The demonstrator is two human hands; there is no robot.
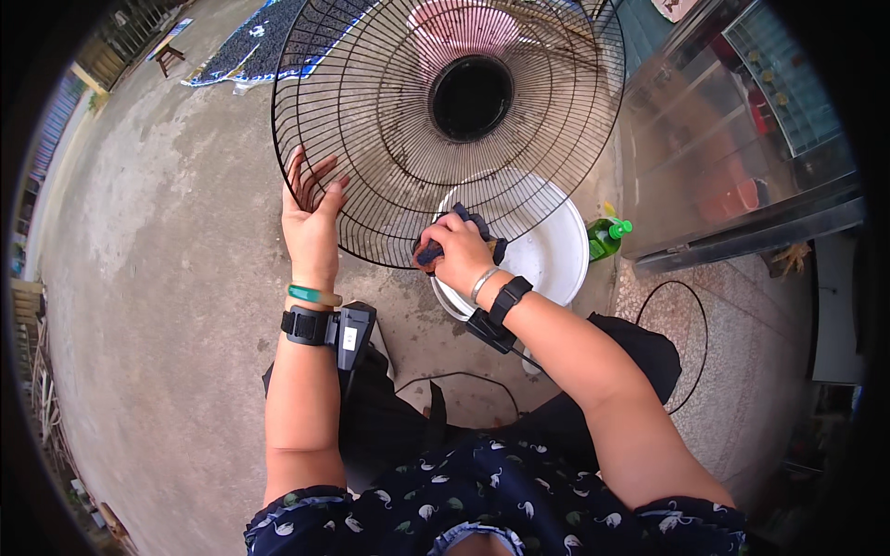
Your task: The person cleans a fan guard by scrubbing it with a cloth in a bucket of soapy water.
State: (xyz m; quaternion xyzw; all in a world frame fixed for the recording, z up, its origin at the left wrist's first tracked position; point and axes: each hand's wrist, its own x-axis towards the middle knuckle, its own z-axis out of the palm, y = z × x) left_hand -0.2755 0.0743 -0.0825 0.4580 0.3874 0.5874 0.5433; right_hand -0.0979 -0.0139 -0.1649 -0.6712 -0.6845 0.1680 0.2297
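Observation:
A round black wire fan grille [393, 149] is held up before me, tilted, with a solid black disc [473, 99] at its centre. My left hand [309, 205] grips its lower left edge, fingers spread against the wires. At the bottom rim, my right hand [455, 250] pinches a dark, bunched cloth [473, 219] around the wire. Below and behind the grille stands a white basin [553, 254], partly seen through the wires. Whether there is water in it I cannot tell.
A green pump bottle [603, 238] stands right of the white basin. Beyond the grille is a pink basin [464, 28]. A glass-panelled door [723, 146] borders the right. Dark material lies on a blue-edged sheet [261, 45] at upper left. A black cable [706, 333] loops across the floor.

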